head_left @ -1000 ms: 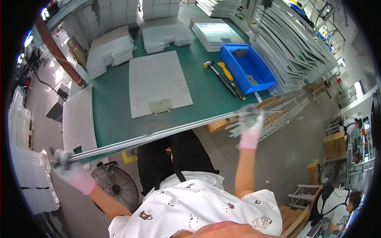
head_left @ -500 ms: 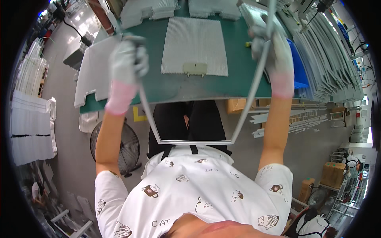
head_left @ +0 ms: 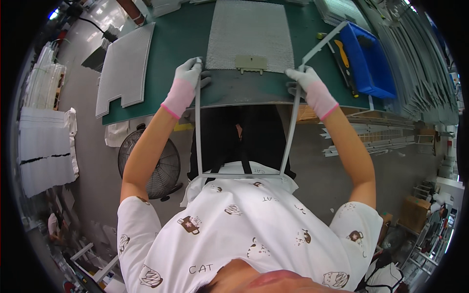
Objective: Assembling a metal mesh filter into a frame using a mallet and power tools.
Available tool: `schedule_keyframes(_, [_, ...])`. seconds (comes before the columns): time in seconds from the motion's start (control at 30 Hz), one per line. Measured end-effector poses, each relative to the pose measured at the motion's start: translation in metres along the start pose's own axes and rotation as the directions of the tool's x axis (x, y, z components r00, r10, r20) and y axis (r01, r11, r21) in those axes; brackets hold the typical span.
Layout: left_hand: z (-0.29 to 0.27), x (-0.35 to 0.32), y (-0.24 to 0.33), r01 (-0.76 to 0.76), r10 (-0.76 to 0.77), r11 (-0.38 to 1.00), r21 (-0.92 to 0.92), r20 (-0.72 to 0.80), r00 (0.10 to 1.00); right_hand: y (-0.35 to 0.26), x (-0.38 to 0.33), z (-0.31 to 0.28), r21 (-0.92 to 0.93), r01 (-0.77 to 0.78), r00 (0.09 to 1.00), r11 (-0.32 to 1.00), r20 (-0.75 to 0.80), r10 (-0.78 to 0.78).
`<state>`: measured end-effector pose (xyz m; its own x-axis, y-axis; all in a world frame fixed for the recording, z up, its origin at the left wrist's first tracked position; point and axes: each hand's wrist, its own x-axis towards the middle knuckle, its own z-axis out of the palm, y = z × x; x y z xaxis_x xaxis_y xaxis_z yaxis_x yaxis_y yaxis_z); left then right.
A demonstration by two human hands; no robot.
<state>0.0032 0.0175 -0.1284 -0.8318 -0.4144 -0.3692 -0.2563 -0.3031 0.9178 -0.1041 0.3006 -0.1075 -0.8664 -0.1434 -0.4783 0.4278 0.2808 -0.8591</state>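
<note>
My left hand (head_left: 188,74), in a white glove with a pink cuff, is closed on the upper end of the left side of a thin pale metal frame (head_left: 199,132). My right hand (head_left: 309,82), gloved alike, has its fingers round the frame's right side at a corner. From that corner another length of the frame slants off to the upper right, over the green table. The frame's near side lies across my waist. Beyond the hands a whitish ribbed panel (head_left: 249,34) rests flat, with a beige clip-like piece (head_left: 251,62) on its near edge.
At the right of the green table (head_left: 181,34) stand a blue bin (head_left: 367,63) and an orange-handled tool (head_left: 342,53). A notched white panel (head_left: 126,68) lies at the left edge. Sheets (head_left: 405,63) stack at far right. Below left is a black fan (head_left: 159,166).
Both hands have come closer together and toward me. The frame's right length, straight before, now bends at my right hand. My view has shifted, showing more of the blue bin.
</note>
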Motion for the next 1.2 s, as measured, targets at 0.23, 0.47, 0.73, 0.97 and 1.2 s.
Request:
schedule_keyframes(0.23, [0.005, 0.01, 0.003, 0.077, -0.078, 0.995, -0.056, -0.013, 0.997, -0.007, 0.032, -0.018, -0.033, -0.096, 0.994, 0.995, 0.049, 0.097])
schedule_keyframes(0.47, [-0.004, 0.003, 0.0, 0.058, -0.058, 0.996, -0.074, 0.009, 0.998, 0.003, 0.013, -0.017, 0.081, 0.069, 0.994, 0.994, 0.084, -0.075])
schedule_keyframes(0.73, [0.003, -0.001, -0.02, -0.026, 0.006, 0.964, -0.266, -0.073, 0.997, 0.022, 0.018, -0.028, 0.37, 0.119, 0.974, 0.921, 0.138, -0.181])
schedule_keyframes(0.97, [0.003, -0.008, -0.016, -0.016, -0.01, 0.965, -0.26, -0.099, 0.995, 0.016, 0.006, -0.026, 0.367, 0.172, 0.963, 0.914, 0.132, -0.234])
schedule_keyframes(1.2, [0.003, -0.002, -0.016, 0.023, -0.052, 0.942, -0.334, -0.078, 0.996, 0.013, 0.0, -0.021, 0.35, 0.223, 0.957, 0.91, 0.1, -0.273])
